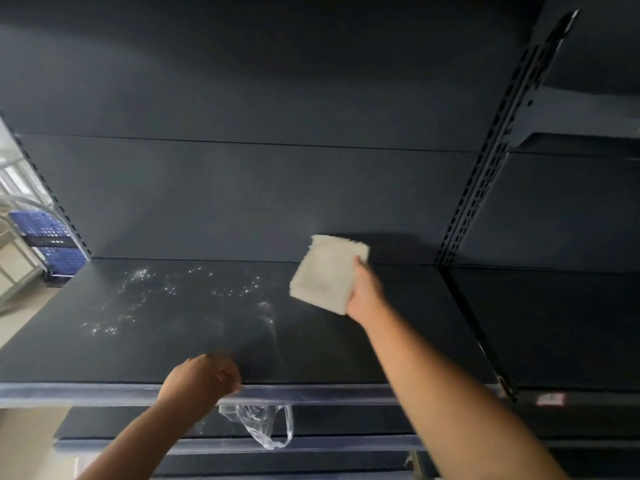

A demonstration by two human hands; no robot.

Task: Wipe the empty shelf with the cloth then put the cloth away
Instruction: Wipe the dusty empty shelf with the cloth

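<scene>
The dark empty shelf (180, 348) spans the middle of the view, speckled with white dust and smears on its left and centre. My right hand (365, 294) grips a folded whitish cloth (327, 273), held over the back right part of the shelf near the rear panel. My left hand (204, 377) rests at the shelf's front edge, fingers curled around a clear plastic bag (263, 427) that hangs down below the edge.
A slotted upright post (485, 188) bounds the shelf on the right, with more dark shelves (581, 112) beyond it. Lower shelves (311, 445) show beneath the front rail. Blue crates (52, 244) stand on the floor at far left.
</scene>
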